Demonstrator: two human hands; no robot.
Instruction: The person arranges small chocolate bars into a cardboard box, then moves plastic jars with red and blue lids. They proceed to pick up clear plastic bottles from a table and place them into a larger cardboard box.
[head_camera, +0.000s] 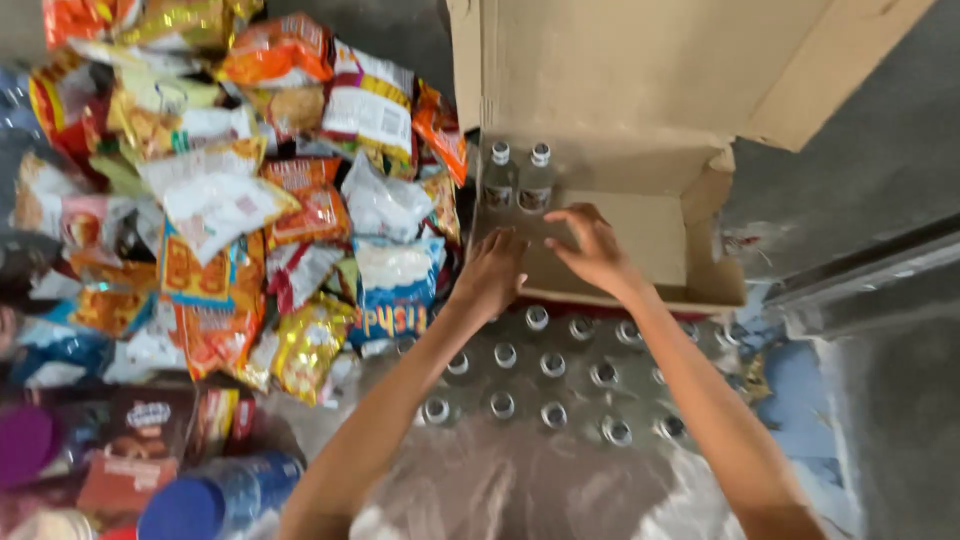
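A heap of snack packets (240, 200) in orange, yellow and white fills the ground well off to the left of the fingers, and an open cardboard box (650, 235) with raised flaps lies straight ahead of them, its floor mostly bare. Below the wrists sits a shrink-wrapped pack of bottles (550, 385), seen from above as rows of silver caps, touching the near wall of the box. Just beyond the fingertips, in the box's far left corner, two clear bottles (518, 180) stand upright side by side. The left hand (492, 272) rests at the near rim of the box with its fingers curled loosely downward, holding nothing that can be seen. The right hand (592, 250) hovers over the box floor, fingers spread apart and empty, tips pointing toward the pair of bottles. It looks as though the standing bottles have just been placed and the hands are between items; the next move would seem to call for a firm grip on another bottle, set beside the pair
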